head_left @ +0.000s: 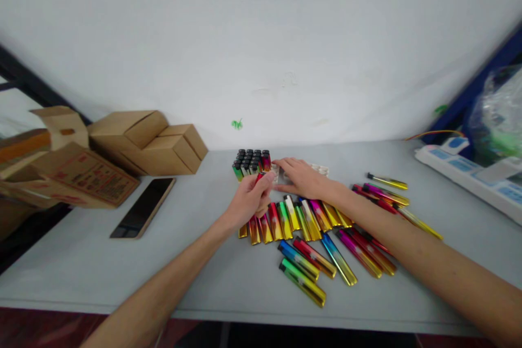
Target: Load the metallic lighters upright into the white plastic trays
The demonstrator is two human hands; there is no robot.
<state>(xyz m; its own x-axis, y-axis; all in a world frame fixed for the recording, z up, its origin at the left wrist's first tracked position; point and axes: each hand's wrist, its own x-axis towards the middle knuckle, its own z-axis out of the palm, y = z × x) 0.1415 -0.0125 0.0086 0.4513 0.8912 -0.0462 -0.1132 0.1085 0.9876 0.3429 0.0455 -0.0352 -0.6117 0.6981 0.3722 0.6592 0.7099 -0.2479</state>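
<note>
My left hand (249, 196) pinches a red lighter (260, 176) at the tray (281, 174); right hand (300, 178), at three o'clock, rests flat and open on it.

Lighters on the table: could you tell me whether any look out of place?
Yes: one yellow lighter lies alone near the power strip, apart from the loose pile and the upright batch in the tray.
</note>
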